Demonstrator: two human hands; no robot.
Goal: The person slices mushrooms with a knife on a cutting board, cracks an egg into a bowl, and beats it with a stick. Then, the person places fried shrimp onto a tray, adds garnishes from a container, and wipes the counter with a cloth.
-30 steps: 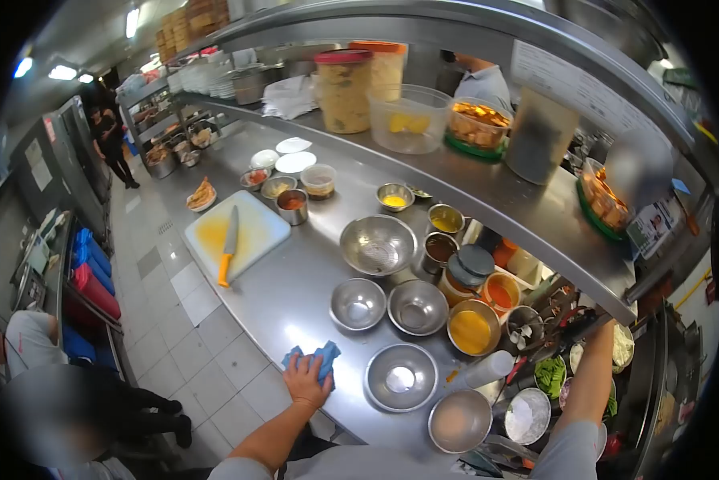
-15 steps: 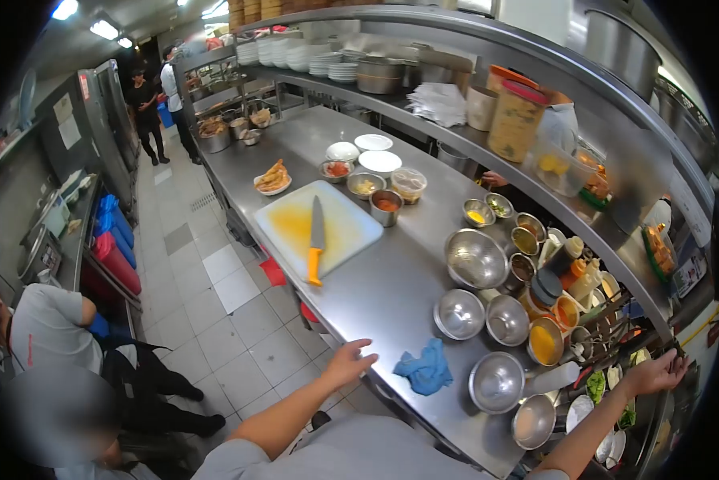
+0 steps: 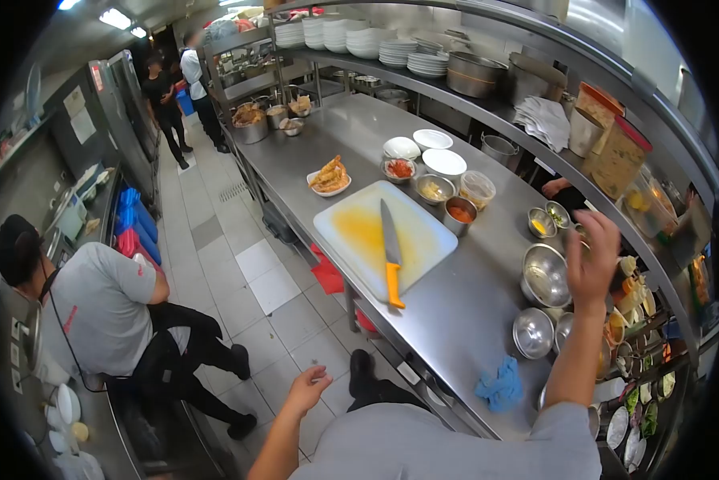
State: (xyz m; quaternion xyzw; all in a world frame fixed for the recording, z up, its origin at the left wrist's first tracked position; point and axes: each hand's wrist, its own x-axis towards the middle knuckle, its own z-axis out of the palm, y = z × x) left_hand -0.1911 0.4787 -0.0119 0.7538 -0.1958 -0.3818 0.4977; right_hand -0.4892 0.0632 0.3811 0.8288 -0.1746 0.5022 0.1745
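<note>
My left hand (image 3: pixel 307 390) hangs over the floor beside the table's front edge, fingers apart and holding nothing. Raised above the right part of the steel table (image 3: pixel 463 308), my right hand (image 3: pixel 593 260) has its fingers spread and nothing in it. It partly covers the metal bowls behind it, with one steel bowl (image 3: pixel 545 274) just to its left. A crumpled blue cloth (image 3: pixel 500 385) lies near the table's front edge. Further left, a knife (image 3: pixel 390 256) with an orange handle rests on a stained white cutting board (image 3: pixel 351 230).
Fried food (image 3: pixel 330 176) sits in a white dish behind the board. Small bowls and white plates (image 3: pixel 444 163) stand beyond it. A shelf (image 3: pixel 487 108) holds stacked plates, pots and tubs. A person in grey (image 3: pixel 103 308) is at the left; two people stand down the aisle.
The view has swung left. My left hand let go of the blue cloth and moved off the table. My right hand has come up from the right side to above the bowls.
</note>
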